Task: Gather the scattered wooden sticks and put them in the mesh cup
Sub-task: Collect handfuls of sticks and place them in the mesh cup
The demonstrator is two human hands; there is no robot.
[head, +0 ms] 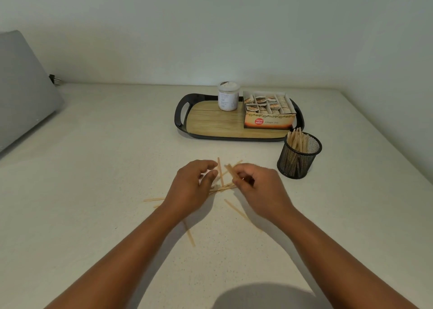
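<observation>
Fingers of the right hand pinch thin pale wooden sticks; left hand curls empty.

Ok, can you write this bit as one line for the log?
step: gathering | right hand: pinching wooden sticks | left hand: empty, fingers curled over pile | mesh cup: partly filled | loose sticks: several on table

head view | from above, facing forward-down | close over table

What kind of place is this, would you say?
Probably a tea or coffee corner in a home or office pantry: a pale counter against a plain wall, a serving tray holding a box of ginger tea and a jar, plus wooden sticks in a mesh cup.
</observation>
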